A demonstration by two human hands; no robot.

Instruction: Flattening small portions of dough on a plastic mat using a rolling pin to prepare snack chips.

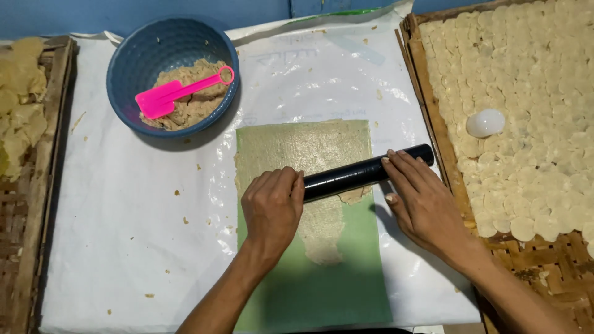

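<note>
Left hand: the left hand (272,207) is pressing down on the near end of the black rolling pin (365,172), fingers curled over it, palm down.
Right hand: the right hand (417,201) is lying flat and open on the far end of the rolling pin, fingertips reaching across the top.
Rolling pin: it is lying between the two hands, slanting up toward 2 o'clock, resting on the dough sheet (309,154).
Dough: a thin, grainy, beige layer is spreading over the upper part of the green sheet (328,291), with a ragged tongue trailing toward 6 o'clock from the pin.
Bowl: a round blue plastic bowl (133,59) is sitting at 11 o'clock from the left hand, holding lumpy dough and a pink spatula (176,93).
Tray: at 3 o'clock a woven bamboo tray (557,272) is carrying overlapping pale round discs (532,124) and a white rounded cup (485,122).
Surface: the counter is lying under a glossy white plastic cover (124,216), speckled with crumbs; another woven tray (25,204) with dough lumps is sitting at 9 o'clock.
</note>
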